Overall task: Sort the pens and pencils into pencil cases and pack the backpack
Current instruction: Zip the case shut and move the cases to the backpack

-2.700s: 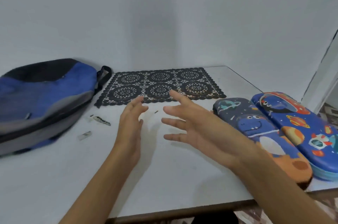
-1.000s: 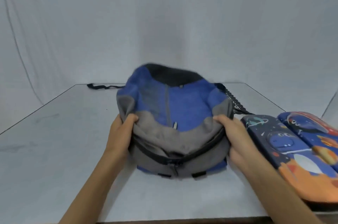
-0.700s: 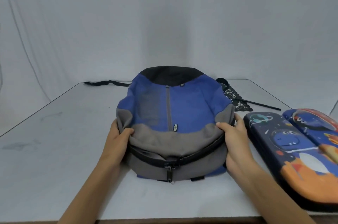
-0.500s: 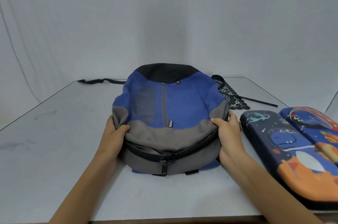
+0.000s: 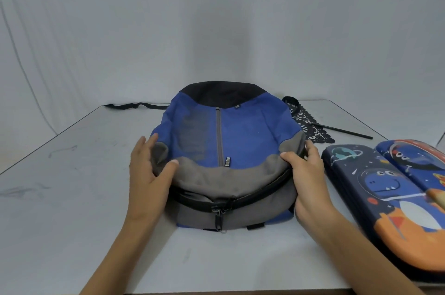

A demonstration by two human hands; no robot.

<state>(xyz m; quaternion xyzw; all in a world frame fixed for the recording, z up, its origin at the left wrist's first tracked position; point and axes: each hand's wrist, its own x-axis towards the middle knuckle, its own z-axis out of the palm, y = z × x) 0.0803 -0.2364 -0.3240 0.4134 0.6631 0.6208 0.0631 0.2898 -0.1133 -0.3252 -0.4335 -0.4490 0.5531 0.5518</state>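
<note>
The backpack (image 5: 240,140) is lying flat in the middle of the counter (image 5: 72,198), with its grey zip end pointing at the near edge. It is looking soft and floppy and is sagging low, so I think it is nearly empty and light. Cloth like this is likely to fold and slide when pulled.

The right grip (image 5: 310,179) is clamped on the bag's right corner, with fingers curling round the side and the thumb pressing on top. The left grip (image 5: 149,174) is apart. Its fingers are lying straight along the left side and only the thumb is resting on the grey cloth.

Two zip pulls (image 5: 218,216) are hanging together at the near end, and the zip is looking shut. I think these pulls are the best place to take hold, with the other grip pinching the cloth just beside them.

The inner case (image 5: 385,198) and outer case (image 5: 414,162) are lying side by side at the right edge. Both are looking shut, hard and smooth, maybe slippery, so holding them by the long sides seems safest.

A lace mat (image 5: 310,126) is peeking out behind the bag, towards the far right corner, with a thin black stick (image 5: 346,132) beside it. A strap (image 5: 134,106) is trailing towards the far left corner.
</note>
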